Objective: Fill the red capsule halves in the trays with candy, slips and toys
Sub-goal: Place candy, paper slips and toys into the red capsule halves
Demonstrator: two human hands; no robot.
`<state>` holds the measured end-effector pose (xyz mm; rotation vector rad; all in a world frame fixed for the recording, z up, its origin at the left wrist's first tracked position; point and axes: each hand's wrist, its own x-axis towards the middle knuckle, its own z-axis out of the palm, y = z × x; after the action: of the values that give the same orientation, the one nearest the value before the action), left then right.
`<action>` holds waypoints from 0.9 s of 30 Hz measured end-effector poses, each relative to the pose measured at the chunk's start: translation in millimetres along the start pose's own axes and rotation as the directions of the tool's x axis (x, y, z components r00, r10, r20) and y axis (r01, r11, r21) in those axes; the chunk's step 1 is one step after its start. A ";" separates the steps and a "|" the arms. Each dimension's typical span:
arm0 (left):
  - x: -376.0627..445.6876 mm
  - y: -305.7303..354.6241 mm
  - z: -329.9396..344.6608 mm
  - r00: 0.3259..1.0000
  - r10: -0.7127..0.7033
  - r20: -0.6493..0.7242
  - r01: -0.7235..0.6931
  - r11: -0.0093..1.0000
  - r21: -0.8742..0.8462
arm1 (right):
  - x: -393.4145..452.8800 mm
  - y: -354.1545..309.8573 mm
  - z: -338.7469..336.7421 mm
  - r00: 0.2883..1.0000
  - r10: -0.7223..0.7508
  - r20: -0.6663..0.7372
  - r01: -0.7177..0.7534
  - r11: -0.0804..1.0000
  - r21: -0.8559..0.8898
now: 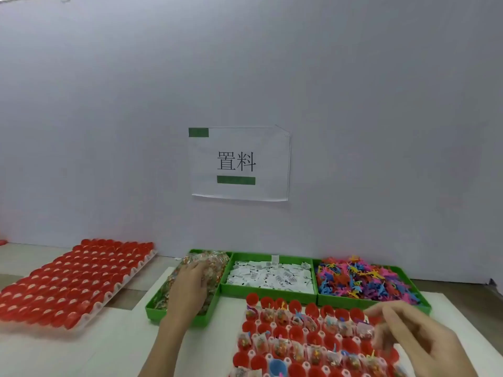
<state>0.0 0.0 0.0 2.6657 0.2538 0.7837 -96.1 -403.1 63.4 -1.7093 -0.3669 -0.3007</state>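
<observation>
The tray of red capsule halves lies on the tabletop at the near right, many cups already holding candy packets and toys. The right hand hovers over its right part, blurred, its grip loosely apart with fingers spread and nothing in them that I can make out. The left hand reaches forward into the green candy bin, fingers curled down onto the candy packets.
</observation>
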 end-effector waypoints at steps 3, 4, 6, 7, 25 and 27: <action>3.5 -7.9 1.8 0.998 0.017 0.061 -0.021 0.998 0.065 | 1.4 4.1 1.1 1.000 -0.014 0.023 0.013 1.000 0.015; 4.3 -8.7 -0.8 0.996 0.008 0.086 -0.016 0.996 0.092 | 2.2 3.2 1.1 0.999 0.003 0.037 -0.003 1.000 0.003; 4.5 -9.1 1.3 0.995 0.005 0.104 -0.017 0.994 0.111 | 0.9 5.4 2.6 0.998 0.007 0.054 -0.005 0.999 -0.032; 4.3 -8.2 1.7 0.995 0.003 0.095 -0.014 0.993 0.118 | 1.1 6.6 2.6 0.998 0.005 0.068 -0.002 0.999 -0.041; 4.5 20.2 -30.5 0.996 -0.016 -0.093 0.019 0.999 0.029 | 0.0 3.0 6.0 0.993 0.003 0.121 0.002 0.999 -0.042; 6.0 29.7 -39.8 0.994 0.010 -0.109 -0.011 1.000 -0.014 | -0.4 2.7 4.7 0.992 -0.006 0.126 0.012 0.999 -0.043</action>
<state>-14.8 -14.7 45.4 2.6157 0.2606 0.9327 -95.4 -398.9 60.1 -1.7748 -0.4634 -0.2097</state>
